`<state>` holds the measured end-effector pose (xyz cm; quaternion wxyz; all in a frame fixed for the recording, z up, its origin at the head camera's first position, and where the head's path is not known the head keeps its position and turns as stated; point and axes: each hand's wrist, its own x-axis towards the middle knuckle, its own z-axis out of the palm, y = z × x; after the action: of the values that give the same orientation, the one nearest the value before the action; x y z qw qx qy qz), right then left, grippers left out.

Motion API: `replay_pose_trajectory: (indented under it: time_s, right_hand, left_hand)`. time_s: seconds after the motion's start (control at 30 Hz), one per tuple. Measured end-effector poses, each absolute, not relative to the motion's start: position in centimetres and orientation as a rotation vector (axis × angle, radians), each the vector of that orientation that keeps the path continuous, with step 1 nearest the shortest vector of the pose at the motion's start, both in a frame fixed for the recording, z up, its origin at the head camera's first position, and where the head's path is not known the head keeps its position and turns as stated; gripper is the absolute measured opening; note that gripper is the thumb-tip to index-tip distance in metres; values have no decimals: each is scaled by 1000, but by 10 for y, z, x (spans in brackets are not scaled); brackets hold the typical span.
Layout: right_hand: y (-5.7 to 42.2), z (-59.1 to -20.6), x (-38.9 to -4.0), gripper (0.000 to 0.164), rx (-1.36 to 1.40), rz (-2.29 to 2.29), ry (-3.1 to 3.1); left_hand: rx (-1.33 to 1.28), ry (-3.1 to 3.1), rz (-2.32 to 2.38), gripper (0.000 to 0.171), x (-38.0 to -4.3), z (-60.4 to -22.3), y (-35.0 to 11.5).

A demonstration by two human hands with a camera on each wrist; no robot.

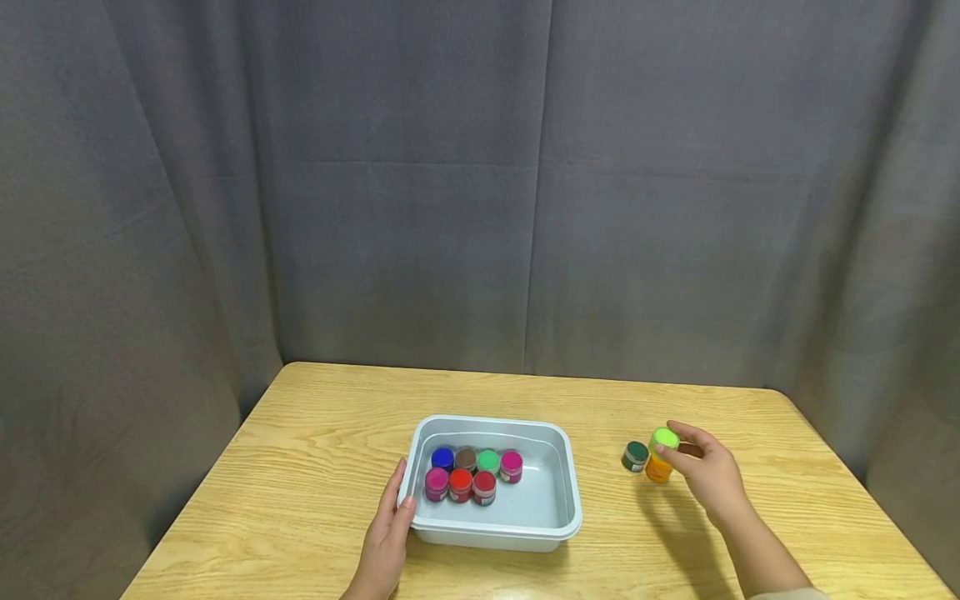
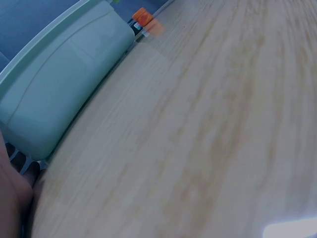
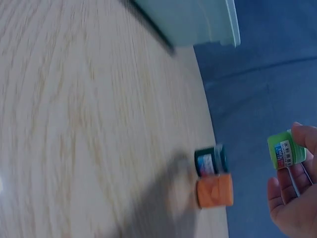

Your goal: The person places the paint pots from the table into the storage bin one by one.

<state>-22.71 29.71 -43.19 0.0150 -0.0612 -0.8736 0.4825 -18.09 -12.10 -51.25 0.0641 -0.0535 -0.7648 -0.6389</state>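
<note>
My right hand (image 1: pixel 712 479) pinches a light-green paint jar (image 3: pixel 287 149) between thumb and fingers. In the right wrist view it is clear of the table. Below it stand an orange paint jar (image 1: pixel 658 469) and, right beside that, a dark green paint jar (image 1: pixel 635 456). My left hand (image 1: pixel 386 533) rests against the left side of a pale plastic tub (image 1: pixel 525 533), its thumb at the near left corner of the rim; most of this hand is cut off in the left wrist view. Several lidded paint jars (image 1: pixel 461 485) stand in two rows at the tub's left.
The wooden table (image 1: pixel 315 433) carries the tub near its middle and the two standing jars to the right. Grey curtains (image 1: pixel 405 250) hang behind the table and along both sides. Bare tub floor (image 1: pixel 536 504) shows to the right of the jars.
</note>
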Motion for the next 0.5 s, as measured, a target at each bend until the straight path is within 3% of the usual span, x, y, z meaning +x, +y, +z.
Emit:
replay_pose_trajectory:
  time_s: [0.5]
  right_hand:
    - [242, -414, -226, 61, 7, 1647, -2669]
  left_hand:
    - [-164, -2307, -1914, 55, -181, -514, -121]
